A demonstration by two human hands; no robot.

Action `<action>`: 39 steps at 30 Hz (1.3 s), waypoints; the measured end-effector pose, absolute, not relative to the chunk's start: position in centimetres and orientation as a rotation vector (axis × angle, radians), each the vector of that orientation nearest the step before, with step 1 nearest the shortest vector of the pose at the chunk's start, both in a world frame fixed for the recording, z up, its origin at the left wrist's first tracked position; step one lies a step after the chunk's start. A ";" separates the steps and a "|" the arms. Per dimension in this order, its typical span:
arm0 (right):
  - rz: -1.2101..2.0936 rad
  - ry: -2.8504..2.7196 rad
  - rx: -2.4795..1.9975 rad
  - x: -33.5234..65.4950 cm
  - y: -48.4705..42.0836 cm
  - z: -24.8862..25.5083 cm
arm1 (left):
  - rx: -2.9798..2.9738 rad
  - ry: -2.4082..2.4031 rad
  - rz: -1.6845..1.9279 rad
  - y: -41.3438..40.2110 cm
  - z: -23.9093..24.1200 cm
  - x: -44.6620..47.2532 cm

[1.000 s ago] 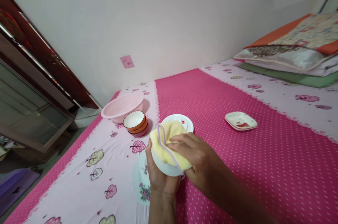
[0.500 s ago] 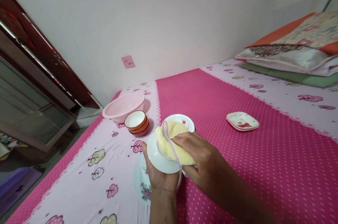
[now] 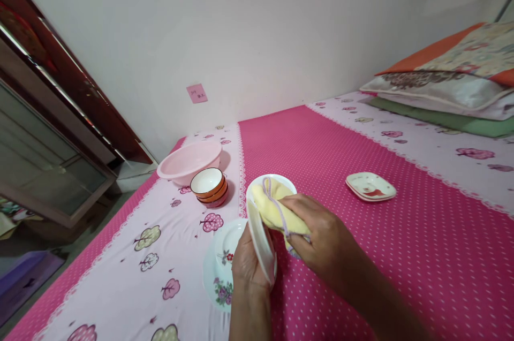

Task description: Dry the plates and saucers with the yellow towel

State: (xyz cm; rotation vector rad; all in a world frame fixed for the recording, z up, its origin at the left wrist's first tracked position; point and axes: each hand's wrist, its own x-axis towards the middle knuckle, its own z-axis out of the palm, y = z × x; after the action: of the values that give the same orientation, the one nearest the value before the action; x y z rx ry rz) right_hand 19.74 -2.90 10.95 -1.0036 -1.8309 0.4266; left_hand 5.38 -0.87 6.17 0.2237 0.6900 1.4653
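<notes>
Near the bed's far left corner I see a round pink plastic basin (image 3: 188, 159), with a stack of orange, white-lined bowls (image 3: 209, 187) just beside it. Toward the near edge my left hand (image 3: 247, 258) grips a small white round plate (image 3: 259, 236), tilted almost on edge above a flowered plate (image 3: 219, 274). My right hand (image 3: 321, 239) is closed around a yellow cloth with purple trim (image 3: 273, 210), pressed against the plate's face. Square white dishes (image 3: 371, 187) lie well apart, rightward.

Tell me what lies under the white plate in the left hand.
A flowered plate lies on the pink sheet below the white plate and the left hand. The hand and wrist cover its right side, so anything there is hidden.
</notes>
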 end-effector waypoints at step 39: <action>-0.023 -1.815 -1.484 24.3 1.0 7.6 | 0.181 0.900 1.597 -0.4 6.9 4.8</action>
State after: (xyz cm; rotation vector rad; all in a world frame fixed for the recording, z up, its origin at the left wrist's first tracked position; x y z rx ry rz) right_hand 24.32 0.97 7.64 -1.4839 -1.8147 -0.0231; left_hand 4.82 -0.44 6.95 0.1811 0.9002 1.5971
